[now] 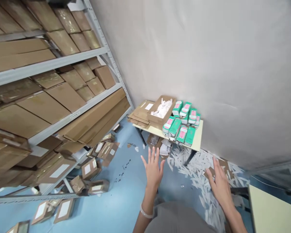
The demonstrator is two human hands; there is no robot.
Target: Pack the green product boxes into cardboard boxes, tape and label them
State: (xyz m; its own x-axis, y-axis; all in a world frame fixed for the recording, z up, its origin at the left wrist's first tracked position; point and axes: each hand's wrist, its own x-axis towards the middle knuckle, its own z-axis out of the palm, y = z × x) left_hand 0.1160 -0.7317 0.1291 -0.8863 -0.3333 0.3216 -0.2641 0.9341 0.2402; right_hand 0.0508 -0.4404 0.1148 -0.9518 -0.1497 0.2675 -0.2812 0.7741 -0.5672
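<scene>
My left hand (153,170) is raised over the blue floor with its fingers spread, holding nothing; a pale bracelet circles that wrist. To the right, my right hand (219,181) is also held out, fingers stretched and thumb apart, above white paper scraps (201,171) on the floor. Both hands are apart from the small cream table (199,132) ahead. On that table stand several green boxes with pink labels (183,133). Beside them is an open cardboard box (157,120) with white crumpled pieces (163,108) inside, and a stack of flattened cartons (143,111) lies at the left end.
Metal shelving (75,113) full of brown cartons fills the left side. Several small cartons (89,169) lie on the blue floor (116,200) at its foot. A second cream tabletop (271,210) juts in at lower right. A grey wall (196,48) stands behind.
</scene>
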